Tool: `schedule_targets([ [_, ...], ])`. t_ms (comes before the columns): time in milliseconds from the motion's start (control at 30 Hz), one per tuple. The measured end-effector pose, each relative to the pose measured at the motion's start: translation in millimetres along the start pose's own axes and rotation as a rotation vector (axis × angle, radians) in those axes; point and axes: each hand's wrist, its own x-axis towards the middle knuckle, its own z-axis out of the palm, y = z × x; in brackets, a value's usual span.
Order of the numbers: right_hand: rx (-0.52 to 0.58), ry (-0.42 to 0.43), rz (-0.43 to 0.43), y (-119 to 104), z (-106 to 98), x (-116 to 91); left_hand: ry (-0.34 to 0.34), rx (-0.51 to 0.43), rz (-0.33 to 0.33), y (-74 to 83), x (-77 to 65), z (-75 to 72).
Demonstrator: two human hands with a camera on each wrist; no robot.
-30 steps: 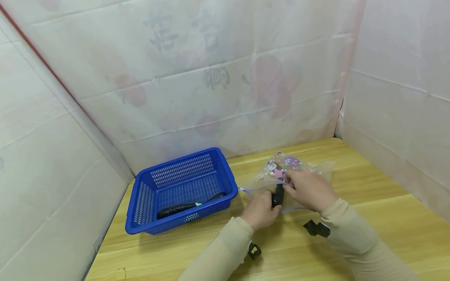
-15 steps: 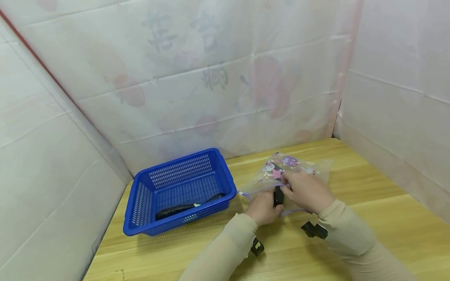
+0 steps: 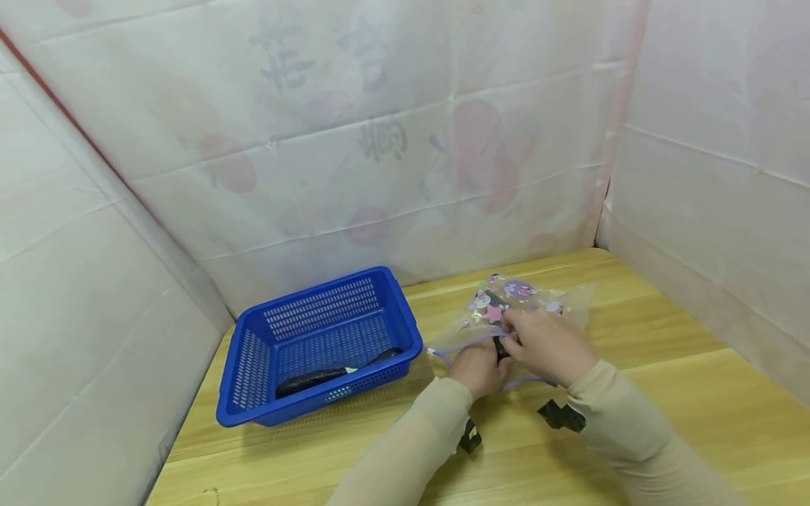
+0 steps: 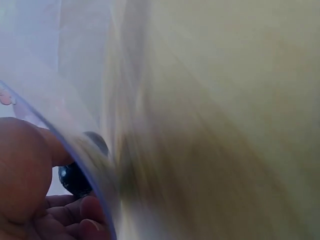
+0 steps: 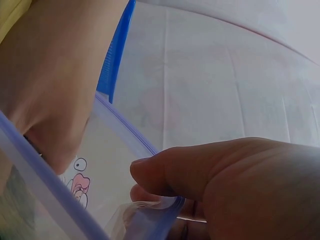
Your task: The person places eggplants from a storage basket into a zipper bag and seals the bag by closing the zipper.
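Observation:
A clear zip bag (image 3: pixel 449 330) with cartoon prints and a purple zip edge lies on the table, its mouth toward me. My left hand (image 3: pixel 479 370) reaches into that mouth, holding a glossy black elongated thing (image 3: pixel 500 348). The left wrist view shows its rounded dark end (image 4: pixel 75 179) between thumb and fingers, behind the bag's film. My right hand (image 3: pixel 549 342) pinches the bag's edge between thumb and fingers, as the purple zip strip (image 5: pixel 131 129) shows in the right wrist view. Most of the black thing is hidden by the hands and bag.
To the left stands a blue perforated basket (image 3: pixel 228 383), with a long dark thing (image 3: pixel 310 380) and another dark piece inside along its near wall. Black mounts sit at both wrists, one being the right mount (image 3: pixel 562 415). Printed white curtains (image 3: pixel 380 197) enclose the wooden table (image 3: pixel 525 464).
My left hand has moved right and deeper into the bag's mouth with the black thing, less of which now shows. The right hand keeps its hold on the edge. The view has shifted slightly.

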Motion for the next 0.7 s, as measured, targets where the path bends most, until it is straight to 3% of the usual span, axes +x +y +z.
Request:
schedule_targets([
  [333,-0.012,0.001,-0.009,-4.6,-0.4,4.2,-0.047,-0.023,-0.077,2.0,14.1,-0.7],
  [700,0.006,-0.025,-0.001,-7.9,1.7,1.8,-0.123,-0.004,-0.226,-0.8,26.3,15.0],
])
